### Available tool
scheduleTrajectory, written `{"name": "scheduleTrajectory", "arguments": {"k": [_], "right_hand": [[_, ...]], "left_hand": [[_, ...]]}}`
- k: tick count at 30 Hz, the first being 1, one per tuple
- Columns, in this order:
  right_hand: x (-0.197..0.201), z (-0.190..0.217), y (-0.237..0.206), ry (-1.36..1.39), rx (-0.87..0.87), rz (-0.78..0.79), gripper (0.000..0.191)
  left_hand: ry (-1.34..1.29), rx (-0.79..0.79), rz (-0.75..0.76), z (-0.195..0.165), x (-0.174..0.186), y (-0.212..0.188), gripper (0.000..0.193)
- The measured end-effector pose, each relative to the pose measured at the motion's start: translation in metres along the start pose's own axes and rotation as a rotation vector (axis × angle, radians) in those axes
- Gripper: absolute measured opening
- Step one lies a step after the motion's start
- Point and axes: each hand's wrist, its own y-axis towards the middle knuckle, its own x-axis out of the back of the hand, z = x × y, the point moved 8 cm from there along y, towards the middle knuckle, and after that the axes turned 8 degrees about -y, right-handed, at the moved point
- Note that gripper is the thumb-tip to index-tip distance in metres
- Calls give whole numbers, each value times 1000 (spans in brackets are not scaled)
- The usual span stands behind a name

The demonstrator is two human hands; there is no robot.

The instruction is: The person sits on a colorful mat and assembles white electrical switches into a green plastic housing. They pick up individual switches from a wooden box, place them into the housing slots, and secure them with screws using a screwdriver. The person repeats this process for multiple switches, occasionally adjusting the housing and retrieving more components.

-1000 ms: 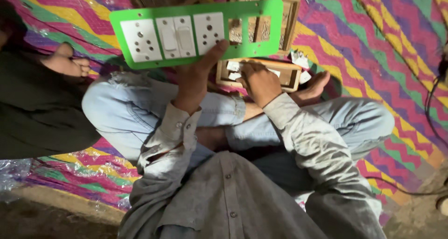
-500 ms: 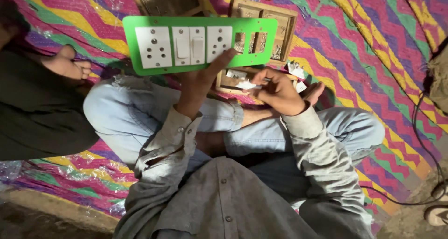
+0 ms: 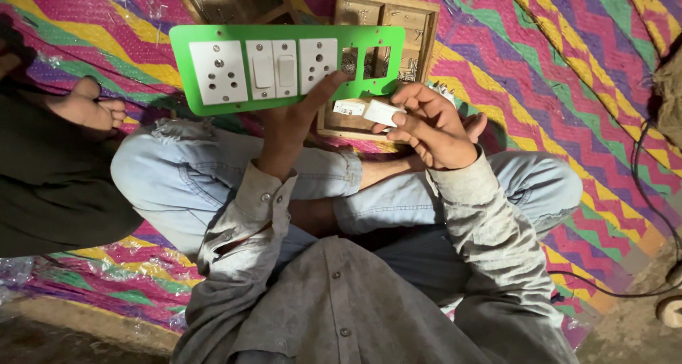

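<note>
Our right hand [image 3: 433, 126] has lifted a white switch [image 3: 382, 112] toward the plate [image 3: 284, 69]. Left hand [image 3: 295, 122] grips that green plate, fitted with white sockets and switches, two slots empty.

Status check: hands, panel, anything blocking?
Left hand holds green switch panel up. Right hand pinches white switch module beside its empty slots. Nothing between them.

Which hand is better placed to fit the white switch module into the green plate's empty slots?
Probably right: the right hand pinches the white switch module just below the green plate. The left hand is busy gripping the plate's lower edge.
</note>
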Motion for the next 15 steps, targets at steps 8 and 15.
{"name": "scheduleTrajectory", "arguments": {"k": [8, 15], "right_hand": [[11, -6, 0, 227, 136, -243, 10], [13, -66, 3, 661, 6, -376, 12]], "left_hand": [[146, -50, 2, 6, -13, -4, 28], [167, -163, 89, 14, -41, -29, 22]]}}
